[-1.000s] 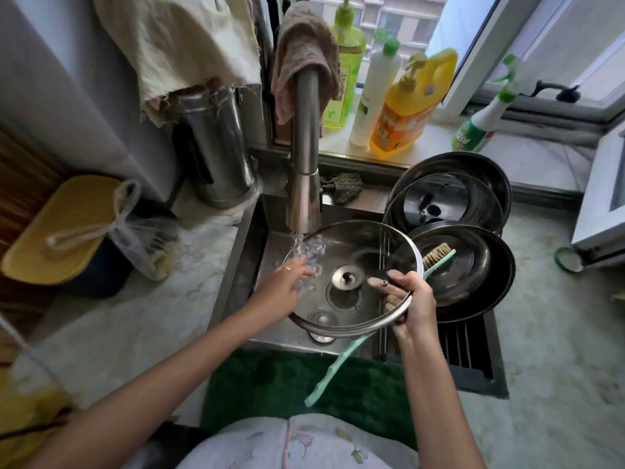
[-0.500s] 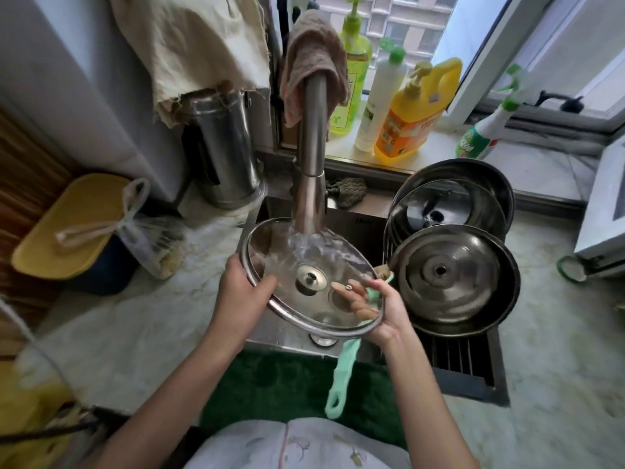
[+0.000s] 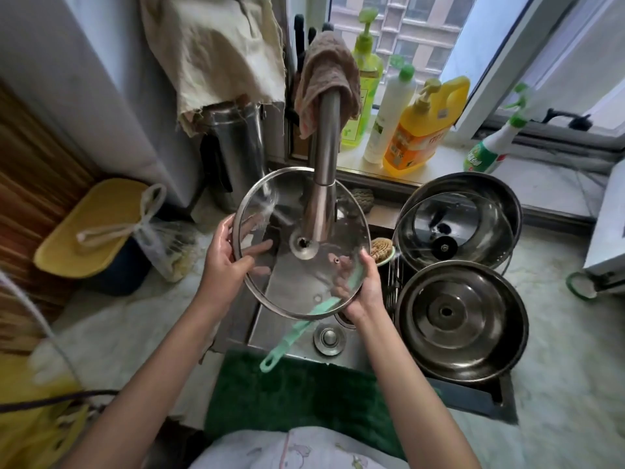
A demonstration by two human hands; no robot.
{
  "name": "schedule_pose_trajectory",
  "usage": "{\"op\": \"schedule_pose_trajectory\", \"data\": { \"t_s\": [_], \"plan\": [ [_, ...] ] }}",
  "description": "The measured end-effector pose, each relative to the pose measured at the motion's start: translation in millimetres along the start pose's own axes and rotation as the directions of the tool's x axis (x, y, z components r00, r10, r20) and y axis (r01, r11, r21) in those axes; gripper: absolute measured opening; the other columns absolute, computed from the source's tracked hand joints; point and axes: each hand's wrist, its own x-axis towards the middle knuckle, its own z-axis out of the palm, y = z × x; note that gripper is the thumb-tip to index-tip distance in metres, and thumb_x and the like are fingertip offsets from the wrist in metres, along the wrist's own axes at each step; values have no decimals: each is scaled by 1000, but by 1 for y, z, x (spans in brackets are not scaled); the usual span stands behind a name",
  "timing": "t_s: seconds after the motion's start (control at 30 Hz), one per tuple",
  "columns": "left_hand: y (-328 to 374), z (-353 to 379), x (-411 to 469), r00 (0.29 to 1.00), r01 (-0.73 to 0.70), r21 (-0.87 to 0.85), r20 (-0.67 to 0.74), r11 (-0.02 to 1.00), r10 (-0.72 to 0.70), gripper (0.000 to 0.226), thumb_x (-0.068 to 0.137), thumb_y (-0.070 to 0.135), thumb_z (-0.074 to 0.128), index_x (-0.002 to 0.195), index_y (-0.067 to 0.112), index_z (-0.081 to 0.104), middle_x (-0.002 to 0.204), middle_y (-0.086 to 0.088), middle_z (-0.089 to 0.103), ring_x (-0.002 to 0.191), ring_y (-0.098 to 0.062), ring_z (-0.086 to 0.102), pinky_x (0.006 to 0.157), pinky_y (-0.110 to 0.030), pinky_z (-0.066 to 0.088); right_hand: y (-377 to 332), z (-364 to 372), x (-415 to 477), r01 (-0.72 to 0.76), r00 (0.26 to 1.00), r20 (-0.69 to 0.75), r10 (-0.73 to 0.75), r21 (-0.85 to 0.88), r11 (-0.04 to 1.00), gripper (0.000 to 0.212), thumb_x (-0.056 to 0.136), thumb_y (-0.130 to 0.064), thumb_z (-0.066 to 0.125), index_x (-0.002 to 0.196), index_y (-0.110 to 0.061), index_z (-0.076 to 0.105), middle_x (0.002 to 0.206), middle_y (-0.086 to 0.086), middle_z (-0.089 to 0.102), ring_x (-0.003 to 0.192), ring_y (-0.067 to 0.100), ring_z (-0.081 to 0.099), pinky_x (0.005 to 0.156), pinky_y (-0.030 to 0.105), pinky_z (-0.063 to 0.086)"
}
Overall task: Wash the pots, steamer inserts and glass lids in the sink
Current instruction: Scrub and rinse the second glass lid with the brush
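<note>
A round glass lid [image 3: 287,282] with a steel rim is held tilted over the sink [image 3: 297,346], under the steel tap [image 3: 323,184]. My left hand [image 3: 226,258] grips its left rim, fingers behind the glass. My right hand [image 3: 363,289] grips its lower right rim and also holds a green-handled brush [image 3: 297,330], whose bristle head [image 3: 381,248] shows past the lid's right edge. To the right, a steel lid [image 3: 461,319] lies in front of a pot [image 3: 497,194] that holds another glass lid [image 3: 449,231].
Soap bottles [image 3: 419,130] and a spray bottle [image 3: 493,147] stand on the windowsill. A steel canister [image 3: 236,154] stands left of the tap, a brown cloth [image 3: 326,69] hangs over it. A yellow tub [image 3: 91,228] with a plastic bag sits at left. A green mat [image 3: 297,394] covers the front edge.
The lid has been lifted and tipped up towards the tap, its rim turning in my hands. The brush handle now slants lower left under the lid.
</note>
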Motion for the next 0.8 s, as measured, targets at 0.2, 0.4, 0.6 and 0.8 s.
{"op": "schedule_pose_trajectory", "data": {
  "t_s": [0.2, 0.4, 0.6, 0.8],
  "plan": [
    [-23, 4, 31, 981, 189, -218, 79, 957, -176, 67, 79, -28, 29, 128, 16, 42, 126, 2, 59, 96, -25, 69, 57, -35, 60, -22, -5, -1, 201, 975, -68, -214, -158, 967, 24, 92, -16, 43, 75, -11, 58, 73, 10, 71, 53, 16, 56, 57, 25, 41],
    [-47, 19, 29, 876, 482, -336, 194, 809, -442, 63, 79, -27, 27, 132, 5, 36, 137, -12, 49, 102, -33, 65, 59, -37, 60, -60, -2, -22, 218, 915, -140, -380, -620, 754, 21, 91, -7, 40, 104, -5, 57, 70, 11, 67, 45, 7, 42, 41, 17, 34],
    [-44, 21, 3, 810, 583, -236, 239, 777, -535, 44, 82, -25, 31, 121, -7, 42, 126, -13, 52, 100, -29, 64, 62, -30, 60, -68, -10, -32, 93, 922, -214, -321, -684, 724, 15, 89, -8, 46, 94, 2, 56, 56, 12, 67, 37, 14, 45, 41, 20, 34],
    [-20, 9, 0, 917, 384, 5, 116, 923, -382, 29, 85, -16, 48, 93, 11, 55, 89, -4, 71, 91, -28, 65, 76, -39, 56, -43, -25, -29, -51, 966, -251, -54, -396, 917, 10, 92, -8, 41, 85, -5, 49, 51, 7, 58, 37, 11, 54, 41, 20, 46]
  ]
}}
